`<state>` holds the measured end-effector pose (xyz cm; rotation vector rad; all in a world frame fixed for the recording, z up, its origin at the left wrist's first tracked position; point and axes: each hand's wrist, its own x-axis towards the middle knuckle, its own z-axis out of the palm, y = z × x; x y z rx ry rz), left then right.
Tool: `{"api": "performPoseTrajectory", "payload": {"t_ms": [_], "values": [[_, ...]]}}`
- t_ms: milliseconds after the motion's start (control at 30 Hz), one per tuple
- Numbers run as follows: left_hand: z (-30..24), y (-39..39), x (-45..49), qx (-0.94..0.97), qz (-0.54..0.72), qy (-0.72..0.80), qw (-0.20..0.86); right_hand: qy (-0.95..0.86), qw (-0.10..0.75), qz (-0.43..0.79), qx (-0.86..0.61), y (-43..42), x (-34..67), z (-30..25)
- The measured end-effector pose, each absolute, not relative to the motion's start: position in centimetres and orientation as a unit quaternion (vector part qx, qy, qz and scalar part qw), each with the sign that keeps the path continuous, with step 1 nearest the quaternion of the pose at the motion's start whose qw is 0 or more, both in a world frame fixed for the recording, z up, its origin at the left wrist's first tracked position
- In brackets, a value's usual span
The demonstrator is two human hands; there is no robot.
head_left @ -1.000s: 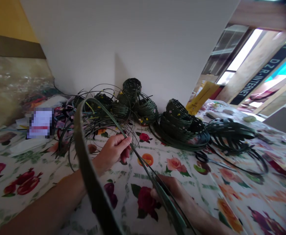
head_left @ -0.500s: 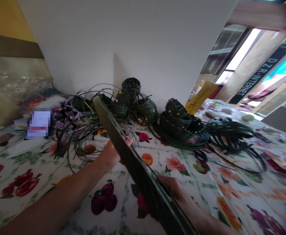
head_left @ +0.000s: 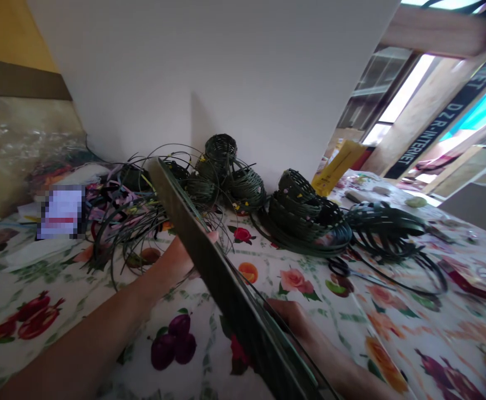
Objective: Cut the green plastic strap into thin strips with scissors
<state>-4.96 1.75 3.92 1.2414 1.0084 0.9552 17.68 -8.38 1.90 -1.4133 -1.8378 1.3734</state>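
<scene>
A long dark green strip (head_left: 209,261) runs diagonally from the tangle at the back down to the lower right. My left hand (head_left: 180,256) is closed round the strip about halfway along, its fingers mostly hidden behind it. My right hand (head_left: 295,322) grips the strip's lower part close to the flowered tablecloth (head_left: 38,289). Thin green strands (head_left: 130,228) lie looped behind the left hand.
Small dark green woven baskets (head_left: 226,172) stand against the white wall, more baskets (head_left: 305,214) and a coil of flat strips (head_left: 384,228) to the right. Scissors (head_left: 346,269) lie by them. A yellow packet (head_left: 338,166) and a plastic-wrapped heap (head_left: 18,150) sit at the edges.
The wide strip swung from the left side across to lie over my left hand, hiding its fingers. Both hands shifted slightly left and stayed closed on it.
</scene>
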Motion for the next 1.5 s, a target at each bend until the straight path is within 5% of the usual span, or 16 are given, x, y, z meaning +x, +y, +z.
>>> {"api": "performPoseTrajectory", "payload": {"t_ms": [1500], "values": [[2.7,1.4,-4.3,0.564,0.421,0.414,0.578,-0.680,0.240,0.489,-0.492,-8.3,18.1,-0.3]]}}
